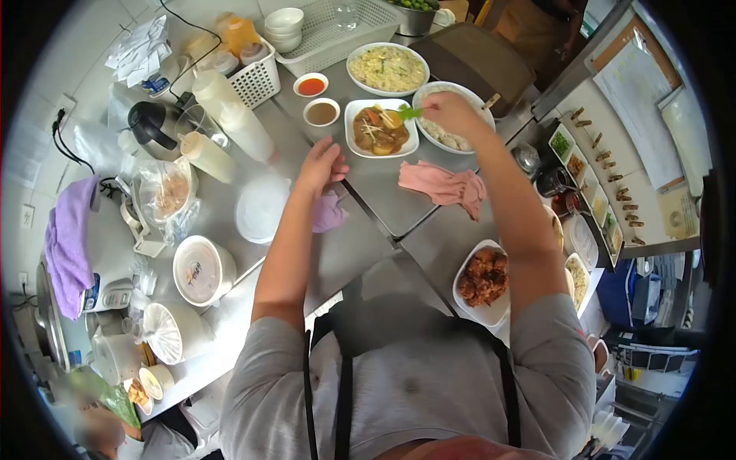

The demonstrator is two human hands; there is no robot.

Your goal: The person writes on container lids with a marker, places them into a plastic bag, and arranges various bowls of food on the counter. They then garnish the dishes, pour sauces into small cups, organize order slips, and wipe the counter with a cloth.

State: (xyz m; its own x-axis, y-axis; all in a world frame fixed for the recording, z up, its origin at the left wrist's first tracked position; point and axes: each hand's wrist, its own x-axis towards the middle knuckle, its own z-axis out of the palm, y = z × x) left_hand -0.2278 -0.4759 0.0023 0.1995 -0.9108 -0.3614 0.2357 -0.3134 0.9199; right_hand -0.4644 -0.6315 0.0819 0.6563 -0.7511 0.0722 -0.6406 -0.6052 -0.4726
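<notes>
Between the fingertips of my right hand (451,113) is a green herb sprig (409,113), at the upper right rim of a square white bowl (355,146). Brown stew (376,136) with pale shreds and orange and yellow pieces fills this bowl. Part of an oval dish of rice (448,138) lies beneath my right hand. My left hand (323,164) is left of the stew bowl, holding nothing, its fingers loosely apart. Just beyond it sit a small bowl of brown sauce (321,113) and one of red sauce (311,85).
A pink cloth (442,186) and a purple cloth (330,213) lie on the steel counter. Fried chicken (484,277) is near my right elbow; a yellow egg-like dish (387,67) stands at the back. Squeeze bottles (245,132) and lidded tubs (201,270) line the left side.
</notes>
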